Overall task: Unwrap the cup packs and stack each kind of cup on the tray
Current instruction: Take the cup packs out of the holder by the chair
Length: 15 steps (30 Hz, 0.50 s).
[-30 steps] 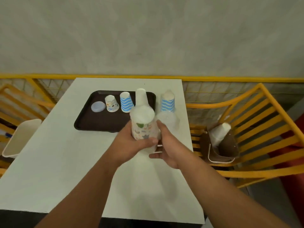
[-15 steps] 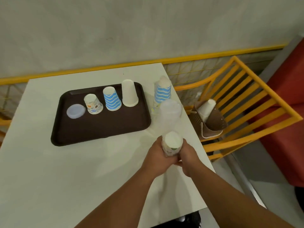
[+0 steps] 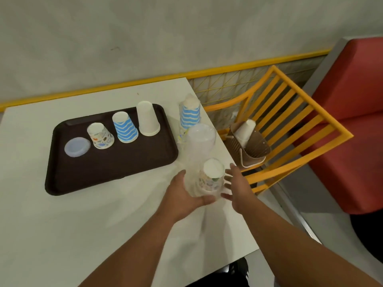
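The left hand wraps its fingers and thumb round the base of the printed cup pack, which stands bottom-up on the white table, still inside its clear wrap; I judge the grip sits low so that the upper part stays free for stripping the film. The right hand is just beside the pack on its far side from the left hand, fingers spread and straight; it holds nothing, and whether its fingertips touch the wrap I cannot tell; it looks poised to catch the film, which reads as the step in hand.

Just beyond the grip stands a wrapped stack of clear cups, and beyond that a blue-striped cup pack, both off the tray near the table's right edge, probably waiting their turn. To the left of the grip and a little further off lies the dark tray; on it, in a row along its far side, stand a plain white cup stack, a blue-striped cup, a printed cup and a translucent lid, each seemingly marking where its kind goes; the printed cup's spot is likely where the held pack's contents belong.

To the right of the grip, off the table, a brown holder with a white cup in it rests on a yellow chair.
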Available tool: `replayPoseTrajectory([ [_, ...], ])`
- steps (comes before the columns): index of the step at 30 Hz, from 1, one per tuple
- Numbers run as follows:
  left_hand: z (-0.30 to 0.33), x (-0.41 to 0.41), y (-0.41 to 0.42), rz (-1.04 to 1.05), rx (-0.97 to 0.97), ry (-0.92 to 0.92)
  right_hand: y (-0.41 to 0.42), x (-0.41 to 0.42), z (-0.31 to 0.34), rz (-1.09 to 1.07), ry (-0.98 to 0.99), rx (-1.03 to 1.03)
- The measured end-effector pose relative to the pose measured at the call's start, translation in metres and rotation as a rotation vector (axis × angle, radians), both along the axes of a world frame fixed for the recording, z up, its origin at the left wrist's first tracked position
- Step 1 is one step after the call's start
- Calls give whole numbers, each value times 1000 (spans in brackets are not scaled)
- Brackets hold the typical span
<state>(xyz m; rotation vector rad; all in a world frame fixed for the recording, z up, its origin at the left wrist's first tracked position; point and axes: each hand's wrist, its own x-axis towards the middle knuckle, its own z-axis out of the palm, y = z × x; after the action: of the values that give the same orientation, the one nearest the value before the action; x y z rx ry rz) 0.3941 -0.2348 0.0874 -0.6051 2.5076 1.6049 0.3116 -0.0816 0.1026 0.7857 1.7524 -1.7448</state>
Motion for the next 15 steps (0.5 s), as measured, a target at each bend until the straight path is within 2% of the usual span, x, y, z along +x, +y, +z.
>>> replayPoseTrajectory([
  [3, 21, 18, -25, 258, -122, 377, 11, -20, 8, -202, 76, -50],
  [5, 53, 6, -23, 300, -193, 600, 11, -37, 18, -283, 133, -104],
  [7, 90, -24, -3, 284, -208, 719, 9, -56, 27, -305, 211, -123],
  [9, 127, -60, 28, 236, -193, 725, 13, -78, 35, -291, 289, -123],
  [11, 154, -101, 64, 154, -144, 652, 21, -102, 41, -254, 360, -123],
  [15, 156, -199, 140, 111, -4, 468, 55, -163, 27, -205, 380, -70],
])
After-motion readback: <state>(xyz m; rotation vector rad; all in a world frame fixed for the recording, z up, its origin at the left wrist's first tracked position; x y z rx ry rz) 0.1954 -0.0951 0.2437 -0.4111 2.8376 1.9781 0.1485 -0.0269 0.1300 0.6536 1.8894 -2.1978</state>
